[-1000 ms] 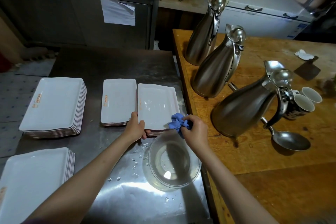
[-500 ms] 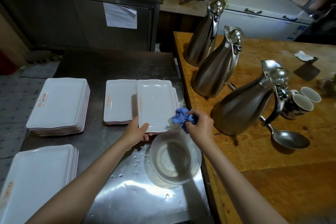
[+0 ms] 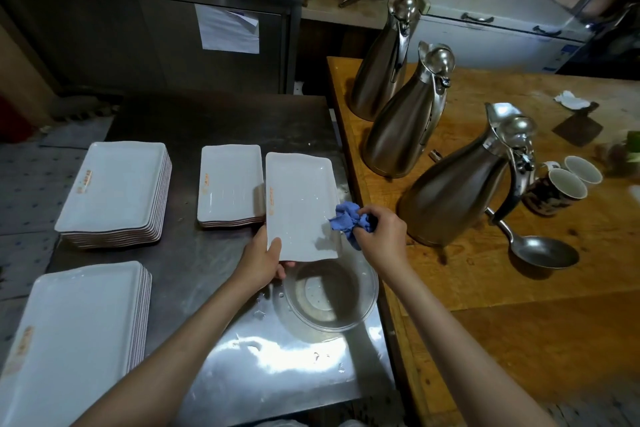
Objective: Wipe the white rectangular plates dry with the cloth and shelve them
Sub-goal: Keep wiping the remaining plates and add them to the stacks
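My left hand (image 3: pixel 262 260) grips the near left corner of a white rectangular plate (image 3: pixel 298 198), thumb on top, holding it lifted above the steel table. My right hand (image 3: pixel 382 236) clutches a crumpled blue cloth (image 3: pixel 348 218) against the plate's right edge. A low stack of the same white plates (image 3: pixel 230 180) lies just left of the held plate. Two taller stacks of larger white plates sit further left, one at the middle left (image 3: pixel 117 187) and one at the near left (image 3: pixel 76 333).
A clear glass bowl (image 3: pixel 330 295) stands right below the held plate on the wet steel table (image 3: pixel 194 121). On the wooden table (image 3: pixel 519 288) to the right stand three steel jugs (image 3: pixel 453 184), a ladle (image 3: pixel 540 251) and two mugs (image 3: pixel 561 187).
My left hand has lifted the plate off its pile and drawn it nearer. My right hand with the cloth has stayed at the plate's right edge.
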